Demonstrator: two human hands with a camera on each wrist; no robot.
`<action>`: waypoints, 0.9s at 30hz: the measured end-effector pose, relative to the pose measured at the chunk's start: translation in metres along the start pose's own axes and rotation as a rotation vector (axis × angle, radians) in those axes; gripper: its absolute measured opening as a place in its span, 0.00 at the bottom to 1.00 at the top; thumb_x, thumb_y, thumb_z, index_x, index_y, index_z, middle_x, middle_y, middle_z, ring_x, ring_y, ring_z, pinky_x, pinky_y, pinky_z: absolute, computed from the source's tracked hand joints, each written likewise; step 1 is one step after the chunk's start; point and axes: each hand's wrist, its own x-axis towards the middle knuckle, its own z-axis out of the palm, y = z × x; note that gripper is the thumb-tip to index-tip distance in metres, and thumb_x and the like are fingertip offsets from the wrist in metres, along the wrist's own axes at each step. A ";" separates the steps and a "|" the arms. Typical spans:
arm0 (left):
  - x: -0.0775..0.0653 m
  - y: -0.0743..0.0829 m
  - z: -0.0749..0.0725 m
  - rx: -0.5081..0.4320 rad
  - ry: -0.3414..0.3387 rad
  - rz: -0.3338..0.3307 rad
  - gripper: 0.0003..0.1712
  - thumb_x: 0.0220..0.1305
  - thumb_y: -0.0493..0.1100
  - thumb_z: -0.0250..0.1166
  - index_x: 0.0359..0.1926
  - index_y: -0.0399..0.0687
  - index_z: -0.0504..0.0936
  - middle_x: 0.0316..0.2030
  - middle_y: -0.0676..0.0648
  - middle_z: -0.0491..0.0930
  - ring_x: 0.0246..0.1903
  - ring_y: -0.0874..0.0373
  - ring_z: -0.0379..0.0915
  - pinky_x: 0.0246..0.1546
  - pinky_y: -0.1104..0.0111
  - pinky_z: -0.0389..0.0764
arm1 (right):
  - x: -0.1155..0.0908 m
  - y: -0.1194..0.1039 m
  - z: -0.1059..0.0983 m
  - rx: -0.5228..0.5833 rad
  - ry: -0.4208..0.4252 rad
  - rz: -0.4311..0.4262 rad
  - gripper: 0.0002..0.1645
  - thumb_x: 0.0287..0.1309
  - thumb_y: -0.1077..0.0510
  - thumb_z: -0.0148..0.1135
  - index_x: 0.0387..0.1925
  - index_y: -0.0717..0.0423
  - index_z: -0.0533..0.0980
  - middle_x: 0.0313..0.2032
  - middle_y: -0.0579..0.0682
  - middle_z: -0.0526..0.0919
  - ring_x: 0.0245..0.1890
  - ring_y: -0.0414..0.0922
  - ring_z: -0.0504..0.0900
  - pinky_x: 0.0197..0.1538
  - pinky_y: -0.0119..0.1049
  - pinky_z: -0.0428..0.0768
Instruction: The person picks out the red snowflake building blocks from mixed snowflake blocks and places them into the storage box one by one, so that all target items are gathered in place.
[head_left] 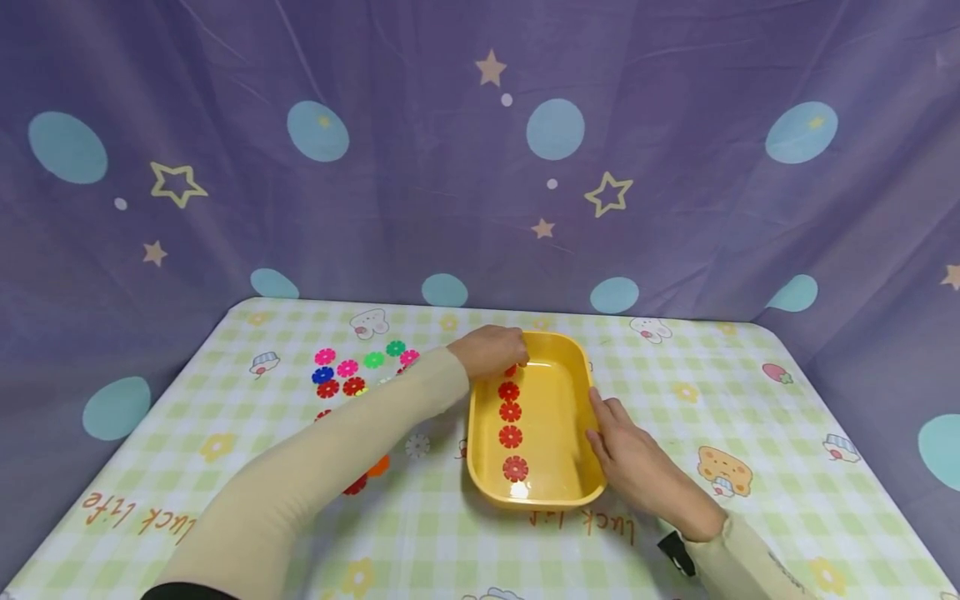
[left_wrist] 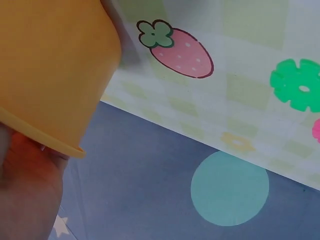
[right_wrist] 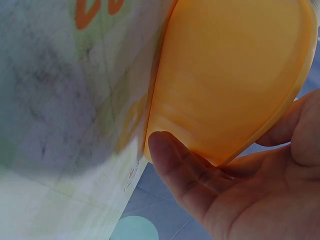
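Observation:
A yellow tray [head_left: 555,433] stands on the table, with a column of red snowflake discs [head_left: 511,436] along its left side. Over the tray's far left corner reaches my left hand [head_left: 489,352], its fingers down inside beside the farthest red disc [head_left: 511,371]. In the left wrist view the tray wall [left_wrist: 55,65] hides those fingertips, and I cannot tell whether they pinch that disc. My right hand [head_left: 637,462] grips the tray's right side, thumb at the rim and fingers against the outer wall [right_wrist: 215,80].
Left of the tray lie loose snowflake discs in several colours, among them pink [head_left: 347,368], blue [head_left: 322,375], green [head_left: 395,348] and clear [head_left: 417,446]. My left sleeve [head_left: 337,450] covers part of them. A purple curtain [head_left: 420,208] hangs behind the checked tablecloth [head_left: 750,400].

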 end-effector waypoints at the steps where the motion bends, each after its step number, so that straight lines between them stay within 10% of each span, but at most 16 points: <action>1: 0.000 0.000 0.000 0.004 0.007 0.001 0.08 0.61 0.36 0.64 0.39 0.52 0.87 0.35 0.50 0.80 0.36 0.57 0.73 0.41 0.69 0.76 | 0.000 0.000 0.000 -0.003 0.002 -0.001 0.34 0.69 0.59 0.49 0.69 0.69 0.51 0.48 0.53 0.68 0.30 0.40 0.68 0.34 0.34 0.70; 13: -0.013 -0.002 -0.018 -0.101 0.037 -0.046 0.12 0.60 0.34 0.64 0.45 0.50 0.85 0.38 0.50 0.79 0.39 0.57 0.70 0.43 0.70 0.74 | 0.000 -0.001 0.000 -0.007 -0.002 -0.005 0.34 0.69 0.59 0.49 0.69 0.68 0.51 0.47 0.52 0.68 0.30 0.39 0.68 0.34 0.34 0.70; 20: -0.069 -0.023 -0.043 -0.158 0.147 -0.084 0.13 0.57 0.40 0.70 0.45 0.48 0.84 0.40 0.49 0.79 0.40 0.58 0.69 0.43 0.70 0.74 | 0.001 -0.005 0.001 -0.005 -0.001 -0.001 0.34 0.69 0.58 0.49 0.70 0.67 0.51 0.48 0.52 0.68 0.30 0.39 0.68 0.34 0.34 0.70; 27: -0.140 -0.051 -0.020 -0.216 0.099 -0.261 0.14 0.54 0.40 0.72 0.44 0.47 0.84 0.38 0.49 0.78 0.40 0.55 0.71 0.45 0.64 0.75 | -0.001 -0.006 0.002 -0.014 -0.001 0.015 0.34 0.69 0.59 0.48 0.70 0.68 0.51 0.47 0.53 0.68 0.29 0.40 0.67 0.34 0.36 0.69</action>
